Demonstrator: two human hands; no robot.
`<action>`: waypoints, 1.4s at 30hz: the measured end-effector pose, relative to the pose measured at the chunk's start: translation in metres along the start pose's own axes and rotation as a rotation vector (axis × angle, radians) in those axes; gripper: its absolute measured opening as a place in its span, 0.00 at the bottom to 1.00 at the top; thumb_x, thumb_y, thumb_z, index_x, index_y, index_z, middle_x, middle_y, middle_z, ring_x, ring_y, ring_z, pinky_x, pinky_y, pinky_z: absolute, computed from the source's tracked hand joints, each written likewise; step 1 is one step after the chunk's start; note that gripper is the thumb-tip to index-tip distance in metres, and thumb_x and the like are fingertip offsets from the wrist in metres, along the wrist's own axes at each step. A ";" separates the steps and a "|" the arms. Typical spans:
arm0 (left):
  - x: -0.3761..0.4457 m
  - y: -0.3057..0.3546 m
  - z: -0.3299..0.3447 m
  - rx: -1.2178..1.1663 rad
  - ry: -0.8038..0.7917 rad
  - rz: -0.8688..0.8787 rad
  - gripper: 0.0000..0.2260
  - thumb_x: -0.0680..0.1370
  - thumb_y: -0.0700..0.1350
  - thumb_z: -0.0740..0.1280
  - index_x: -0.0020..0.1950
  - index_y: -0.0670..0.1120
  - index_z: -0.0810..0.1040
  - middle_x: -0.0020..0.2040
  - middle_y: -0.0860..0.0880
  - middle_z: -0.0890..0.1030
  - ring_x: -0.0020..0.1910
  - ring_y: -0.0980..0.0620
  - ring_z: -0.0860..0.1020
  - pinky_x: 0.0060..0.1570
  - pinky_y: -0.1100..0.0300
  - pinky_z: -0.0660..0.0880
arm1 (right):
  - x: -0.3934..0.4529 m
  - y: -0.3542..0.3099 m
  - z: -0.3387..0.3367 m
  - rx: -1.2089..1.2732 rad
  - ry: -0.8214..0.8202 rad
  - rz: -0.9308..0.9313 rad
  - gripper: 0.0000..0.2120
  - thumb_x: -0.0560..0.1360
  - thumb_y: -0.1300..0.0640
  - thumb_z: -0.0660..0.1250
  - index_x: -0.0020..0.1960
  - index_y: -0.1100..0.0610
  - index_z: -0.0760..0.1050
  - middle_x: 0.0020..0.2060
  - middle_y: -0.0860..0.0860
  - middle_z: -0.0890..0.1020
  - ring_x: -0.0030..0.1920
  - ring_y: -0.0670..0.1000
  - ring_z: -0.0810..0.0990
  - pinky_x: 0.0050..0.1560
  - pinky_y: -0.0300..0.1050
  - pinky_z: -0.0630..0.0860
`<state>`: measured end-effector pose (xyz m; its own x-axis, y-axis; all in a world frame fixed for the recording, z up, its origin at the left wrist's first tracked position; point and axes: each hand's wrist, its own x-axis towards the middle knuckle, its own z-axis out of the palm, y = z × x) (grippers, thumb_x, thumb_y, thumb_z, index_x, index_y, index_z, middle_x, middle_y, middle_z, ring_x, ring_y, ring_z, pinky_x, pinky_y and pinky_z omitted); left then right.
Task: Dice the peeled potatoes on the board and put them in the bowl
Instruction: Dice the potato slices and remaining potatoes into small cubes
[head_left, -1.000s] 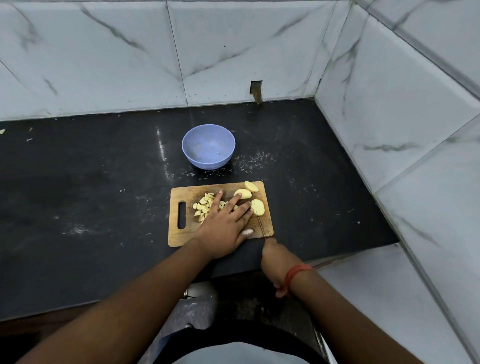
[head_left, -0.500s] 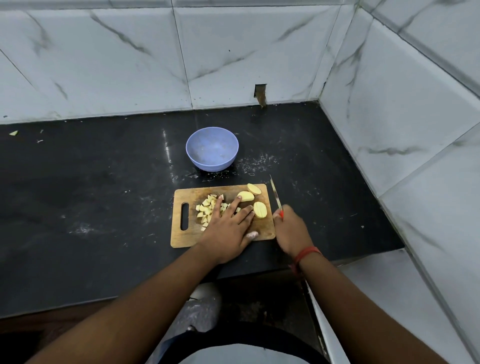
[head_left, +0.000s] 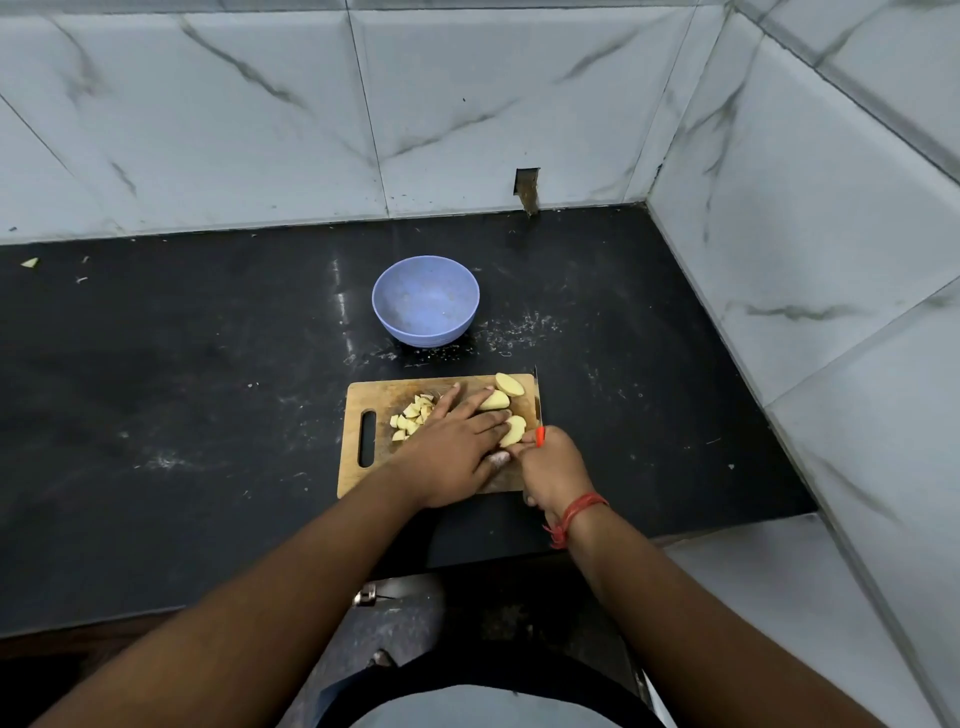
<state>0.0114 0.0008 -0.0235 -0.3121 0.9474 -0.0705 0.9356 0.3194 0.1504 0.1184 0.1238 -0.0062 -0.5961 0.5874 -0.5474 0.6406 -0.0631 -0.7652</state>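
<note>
Left hand (head_left: 451, 446): mine, laid flat on the board (head_left: 363, 410), fingers straight and spread, gripping nothing; the palm rests on the wood, the forefinger reaches past the dice (head_left: 412, 415), the other fingertips touch the nearer potato pieces; forearm comes in from the lower left, wrist low and level

Board: wooden, slot handle at its left end, on the black counter (head_left: 182, 389) close to the front edge

Dice: small pale cubes heaped left of centre on the board, just beside and partly under my left forefinger

Bowl (head_left: 425, 300): blue, on the counter behind the board, apart from it; no potato visible inside

Potato pieces (head_left: 494, 401): three larger peeled chunks on the right half of the board; one at the far right corner clear of both hands, one touching my left fingertips, one lying between my left fingers and my right knuckles

Knife (head_left: 538, 402): thin blade along the board's right edge, pointing away from me, orange handle end showing above my fist; whether the edge touches the board I cannot tell

Right hand (head_left: 553, 465): mine, fingers curled tight round the knife handle, at the board's near right corner, touching the left hand's thumb side; red thread (head_left: 579, 512) on the wrist, forearm coming in from the lower right
</note>
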 end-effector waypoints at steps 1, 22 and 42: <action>0.001 -0.004 -0.001 0.017 0.000 0.031 0.32 0.81 0.62 0.41 0.78 0.49 0.68 0.78 0.52 0.67 0.82 0.49 0.47 0.78 0.43 0.40 | -0.002 -0.001 -0.001 0.050 -0.024 0.031 0.04 0.76 0.62 0.63 0.44 0.60 0.75 0.34 0.53 0.75 0.27 0.51 0.70 0.23 0.39 0.66; -0.036 0.011 0.018 0.128 0.169 -0.006 0.25 0.84 0.60 0.52 0.71 0.48 0.76 0.74 0.47 0.72 0.79 0.44 0.60 0.76 0.34 0.51 | 0.025 0.005 -0.026 -0.606 -0.013 -0.505 0.23 0.74 0.55 0.72 0.68 0.50 0.73 0.55 0.43 0.71 0.50 0.47 0.77 0.55 0.44 0.76; -0.031 0.016 0.015 0.138 0.151 -0.048 0.26 0.83 0.60 0.51 0.71 0.47 0.76 0.70 0.48 0.76 0.77 0.44 0.64 0.77 0.34 0.51 | 0.017 0.015 -0.023 -0.601 0.105 -0.495 0.18 0.76 0.54 0.70 0.65 0.52 0.74 0.55 0.47 0.74 0.52 0.50 0.77 0.53 0.49 0.76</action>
<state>0.0387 -0.0236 -0.0339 -0.3679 0.9268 0.0754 0.9297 0.3680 0.0127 0.1293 0.1513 -0.0189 -0.8510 0.5080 -0.1329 0.4822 0.6560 -0.5806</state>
